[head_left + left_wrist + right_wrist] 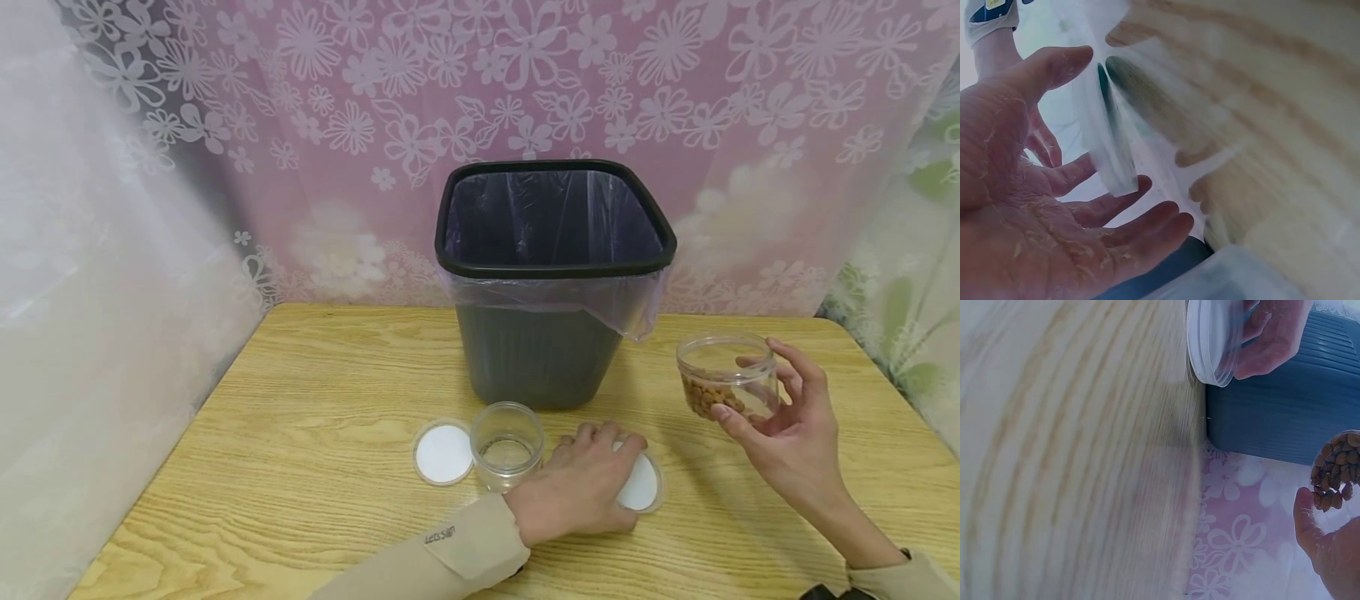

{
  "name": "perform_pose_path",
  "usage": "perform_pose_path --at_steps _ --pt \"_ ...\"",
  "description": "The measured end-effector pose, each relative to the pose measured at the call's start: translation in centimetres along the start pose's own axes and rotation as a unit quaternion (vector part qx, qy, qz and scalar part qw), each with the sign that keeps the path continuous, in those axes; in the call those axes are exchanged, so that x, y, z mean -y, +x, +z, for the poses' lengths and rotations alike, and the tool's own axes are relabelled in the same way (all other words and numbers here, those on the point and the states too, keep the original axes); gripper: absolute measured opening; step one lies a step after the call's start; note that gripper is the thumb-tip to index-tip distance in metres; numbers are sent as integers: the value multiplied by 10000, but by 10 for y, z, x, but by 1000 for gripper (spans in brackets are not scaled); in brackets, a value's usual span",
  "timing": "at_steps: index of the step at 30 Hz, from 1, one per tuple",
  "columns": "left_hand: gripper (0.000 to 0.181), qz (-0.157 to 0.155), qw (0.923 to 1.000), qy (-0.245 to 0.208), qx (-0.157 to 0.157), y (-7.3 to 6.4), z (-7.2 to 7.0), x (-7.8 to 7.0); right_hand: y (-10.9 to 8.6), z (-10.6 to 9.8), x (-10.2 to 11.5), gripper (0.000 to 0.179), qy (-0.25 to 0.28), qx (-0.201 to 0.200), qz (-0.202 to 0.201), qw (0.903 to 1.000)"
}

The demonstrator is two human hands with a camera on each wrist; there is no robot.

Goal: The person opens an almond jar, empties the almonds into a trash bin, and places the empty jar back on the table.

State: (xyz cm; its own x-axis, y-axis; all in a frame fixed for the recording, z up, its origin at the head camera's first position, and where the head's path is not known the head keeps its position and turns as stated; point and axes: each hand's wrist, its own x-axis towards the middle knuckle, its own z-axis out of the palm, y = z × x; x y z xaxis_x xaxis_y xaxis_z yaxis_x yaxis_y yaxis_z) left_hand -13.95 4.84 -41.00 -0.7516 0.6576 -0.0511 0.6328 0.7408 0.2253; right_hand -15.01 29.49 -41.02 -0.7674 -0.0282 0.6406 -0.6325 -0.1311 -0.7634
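Note:
My right hand (798,437) holds a clear round plastic jar (723,382) above the right side of the table, slightly tilted, thumb on the near side and fingers round the back. Brown almond-like pieces (1338,465) lie gathered at one side inside it. Low over the table, my left hand (581,483) spans a round lid (640,483) with a white disc, thumb and fingers at opposite parts of its rim. In the left wrist view this lid (1113,134) appears edge-on between thumb and fingers. Left of that hand stands an open clear jar (507,446), partly hidden by the wrist.
A second white-centred lid (443,454) lies beside the standing jar. Behind them, a dark waste bin (536,354) with a thin purple liner stands on the wood-grain table (315,392). A pink floral curtain (337,167) hangs at the back.

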Motion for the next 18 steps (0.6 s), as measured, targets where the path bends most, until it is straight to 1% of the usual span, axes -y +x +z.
perform_pose_path --at_steps 4,8,13,15,18 --pt "73 -127 9997 223 -37 1 0 0 0 0 -1 90 46 10 -38 10000" --pt "72 -174 9987 482 -55 0 -1 -1 0 0 -1 89 33 3 -13 10000" --pt "67 -45 9979 640 -119 -4 -1 -2 0 1 0 89 -31 -12 30 10000" --pt "66 55 9976 672 -163 -5 0 -2 0 1 0 88 -43 -7 33 10000" --pt "66 231 9955 878 -277 -8 1 -2 0 0 -1 88 -33 22 6 10000"
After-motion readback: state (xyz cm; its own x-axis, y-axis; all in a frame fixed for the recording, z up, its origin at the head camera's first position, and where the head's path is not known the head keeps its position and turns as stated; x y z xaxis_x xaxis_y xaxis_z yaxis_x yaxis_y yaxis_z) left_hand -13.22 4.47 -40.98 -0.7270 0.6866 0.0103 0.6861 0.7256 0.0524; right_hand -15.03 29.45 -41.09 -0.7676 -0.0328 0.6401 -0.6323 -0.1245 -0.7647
